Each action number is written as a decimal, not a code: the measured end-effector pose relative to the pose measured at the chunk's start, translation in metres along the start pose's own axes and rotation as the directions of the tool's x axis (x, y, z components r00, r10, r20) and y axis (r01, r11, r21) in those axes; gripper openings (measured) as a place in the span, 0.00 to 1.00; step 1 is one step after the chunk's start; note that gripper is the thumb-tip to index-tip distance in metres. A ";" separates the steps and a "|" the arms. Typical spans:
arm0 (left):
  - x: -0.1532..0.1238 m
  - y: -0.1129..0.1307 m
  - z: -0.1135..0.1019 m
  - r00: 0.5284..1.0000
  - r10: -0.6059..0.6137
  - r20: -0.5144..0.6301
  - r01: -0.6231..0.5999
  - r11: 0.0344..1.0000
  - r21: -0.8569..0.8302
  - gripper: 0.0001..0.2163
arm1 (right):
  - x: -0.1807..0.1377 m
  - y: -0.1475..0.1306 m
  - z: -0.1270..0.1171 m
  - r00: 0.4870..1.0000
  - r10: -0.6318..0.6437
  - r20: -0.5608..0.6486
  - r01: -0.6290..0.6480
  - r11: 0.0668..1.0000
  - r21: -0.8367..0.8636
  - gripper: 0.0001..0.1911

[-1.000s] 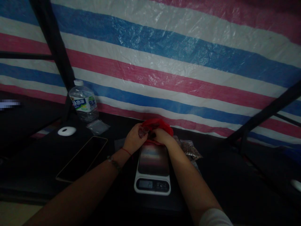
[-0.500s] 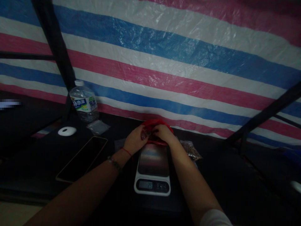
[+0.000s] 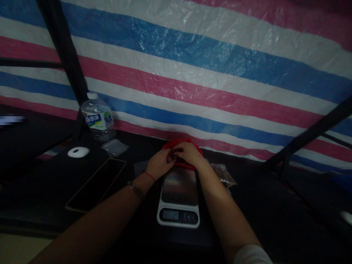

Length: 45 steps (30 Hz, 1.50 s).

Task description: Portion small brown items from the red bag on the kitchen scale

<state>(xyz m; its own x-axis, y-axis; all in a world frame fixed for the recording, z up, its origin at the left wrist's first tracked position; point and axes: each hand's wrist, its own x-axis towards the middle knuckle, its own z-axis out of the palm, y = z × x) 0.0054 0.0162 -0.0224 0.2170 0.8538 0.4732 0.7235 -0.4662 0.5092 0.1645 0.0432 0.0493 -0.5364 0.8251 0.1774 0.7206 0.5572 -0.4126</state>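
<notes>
Behind the kitchen scale, a red plastic bag [image 3: 180,142] lies with its mouth open towards me. My left hand [image 3: 161,161] is at the bag's left side, its fingers curled at the opening. From the right, my right hand [image 3: 189,153] reaches over the same opening with bent fingers close to the left ones. Both sets of fingertips are dark and blurred; what they pinch cannot be made out. Just below the hands, the white kitchen scale [image 3: 178,224] shows its bare dark plate and a dim display.
To the right lies a clear bag of brown bits [image 3: 224,176]. On the left are a phone [image 3: 96,185], a white oval object [image 3: 78,152], a small clear bag [image 3: 114,147] and a plastic bottle [image 3: 99,121]. Striped sheeting [image 3: 178,80] hangs behind the black surface.
My fingers have shifted slightly in the bag's mouth, the right ones moving nearer the left. The scale, phone and bottle stay where they were.
</notes>
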 end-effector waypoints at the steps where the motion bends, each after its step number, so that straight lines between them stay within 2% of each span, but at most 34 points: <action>1: 0.000 0.000 0.000 1.000 -0.007 0.000 0.007 1.000 0.002 0.13 | 0.000 0.000 0.000 1.000 -0.005 -0.002 0.005 1.000 -0.010 0.11; 5: 0.000 0.001 0.000 1.000 -0.023 -0.001 0.023 1.000 0.011 0.13 | -0.002 0.002 0.000 1.000 0.013 -0.001 -0.013 1.000 -0.026 0.13; 10: 0.000 0.000 0.001 1.000 -0.017 0.019 0.017 1.000 0.005 0.14 | -0.001 0.006 0.005 0.999 0.042 -0.033 -0.039 0.995 0.091 0.14; 17: 0.001 0.001 0.001 1.000 0.000 0.029 0.001 1.000 -0.021 0.13 | 0.004 0.014 0.012 0.986 0.032 -0.164 -0.014 0.994 0.109 0.07; 20: 0.001 0.001 0.002 0.999 -0.011 0.031 0.012 0.999 -0.031 0.13 | 0.006 0.015 0.015 0.984 0.045 -0.173 -0.021 0.990 0.141 0.05; 25: 0.001 0.002 0.002 0.999 -0.035 0.015 0.035 0.999 -0.034 0.14 | 0.009 0.012 0.021 0.970 0.037 -0.240 -0.016 0.996 0.089 0.05; 32: 0.003 0.005 0.000 0.997 -0.072 0.013 0.073 0.992 -0.105 0.14 | 0.008 0.005 0.020 0.968 0.022 -0.250 -0.010 0.999 0.048 0.11; 37: 0.003 0.003 0.002 0.995 -0.092 -0.030 0.087 0.986 -0.142 0.15 | 0.005 0.004 0.016 0.961 0.002 -0.277 0.031 0.993 0.117 0.17; 43: 0.001 0.002 -0.001 0.981 -0.038 -0.189 0.010 0.989 -0.147 0.15 | 0.006 0.017 0.008 0.935 0.083 -0.346 -0.060 0.995 0.076 0.22; 45: 0.001 0.001 -0.001 0.975 -0.033 -0.218 0.002 0.990 -0.141 0.16 | 0.006 0.021 0.006 0.948 0.113 -0.297 -0.108 0.994 0.033 0.21</action>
<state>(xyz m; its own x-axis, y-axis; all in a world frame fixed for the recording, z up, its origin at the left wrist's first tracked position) 0.0054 0.0165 -0.0206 0.0450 0.7978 0.6013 0.6242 -0.4924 0.6065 0.1744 0.0593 0.0362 -0.2970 0.8730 0.3869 0.7594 0.4615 -0.4586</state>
